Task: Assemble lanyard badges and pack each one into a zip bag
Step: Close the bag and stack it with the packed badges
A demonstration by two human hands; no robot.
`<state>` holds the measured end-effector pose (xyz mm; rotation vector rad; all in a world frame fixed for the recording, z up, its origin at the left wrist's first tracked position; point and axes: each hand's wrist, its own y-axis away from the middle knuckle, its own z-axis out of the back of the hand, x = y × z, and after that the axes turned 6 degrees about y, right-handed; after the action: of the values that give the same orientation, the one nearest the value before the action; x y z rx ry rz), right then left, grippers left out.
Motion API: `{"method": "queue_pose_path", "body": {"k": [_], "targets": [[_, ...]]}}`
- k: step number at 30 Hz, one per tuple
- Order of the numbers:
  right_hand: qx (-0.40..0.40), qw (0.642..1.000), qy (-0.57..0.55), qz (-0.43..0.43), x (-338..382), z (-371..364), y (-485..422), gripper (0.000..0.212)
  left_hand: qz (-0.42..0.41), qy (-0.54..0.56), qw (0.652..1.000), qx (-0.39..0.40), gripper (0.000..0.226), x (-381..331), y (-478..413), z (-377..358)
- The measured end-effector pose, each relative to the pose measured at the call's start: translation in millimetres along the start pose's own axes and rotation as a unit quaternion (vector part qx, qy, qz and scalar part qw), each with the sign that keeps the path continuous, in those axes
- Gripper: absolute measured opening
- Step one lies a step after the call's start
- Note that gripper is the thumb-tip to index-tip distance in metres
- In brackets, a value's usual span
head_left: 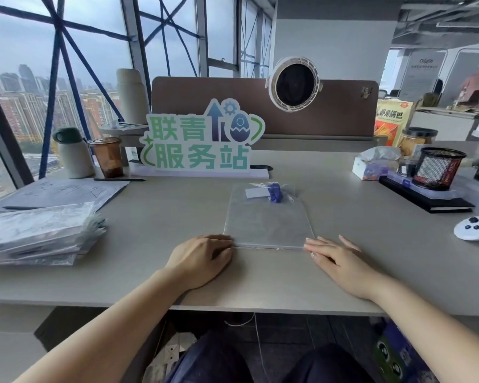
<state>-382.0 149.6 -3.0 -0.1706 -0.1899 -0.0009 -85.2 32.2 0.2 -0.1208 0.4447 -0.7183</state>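
Now both hands (268,258) at zip bag (268,219)

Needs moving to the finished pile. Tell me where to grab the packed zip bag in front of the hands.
Pinch the zip bag at its near corners, from the near side: it lies flat, both hands already rest there, and the blue lanyard bunches at the far end.

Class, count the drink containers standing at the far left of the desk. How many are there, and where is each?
2: a white flask with a green lid nearest the window, and a clear plastic cup of brown drink just to its right. Others may be hidden behind the sign.
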Motion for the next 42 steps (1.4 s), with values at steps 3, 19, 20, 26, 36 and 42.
{"method": "queue_pose_path", "body": {"k": [3,19,20,26,36,42], "targets": [[-0.017,0.999,-0.014,-0.032,-8,1,6,0.036,0.020,0.015,1.000,-0.007,0.044,2,2,0],[-0.062,0.991,-0.105,-0.050,9,1,-18,0.010,0.016,0.050,0.999,0.014,0.075,2,-9,5],[-0.064,0.992,-0.099,-0.051,9,1,-19,0.010,0.004,0.055,0.998,0.019,0.073,0,-10,6],[-0.103,0.976,-0.180,-0.062,14,19,-23,0.012,0.005,0.147,0.989,-0.029,0.013,-2,-20,5],[-0.179,0.947,-0.196,-0.179,-1,16,-76,0.012,0.127,0.264,0.952,-0.088,0.013,-8,-77,0],[-0.120,0.960,-0.020,-0.253,-16,5,-100,0.022,0.182,0.107,0.975,-0.069,0.020,-3,-106,-13]]}}
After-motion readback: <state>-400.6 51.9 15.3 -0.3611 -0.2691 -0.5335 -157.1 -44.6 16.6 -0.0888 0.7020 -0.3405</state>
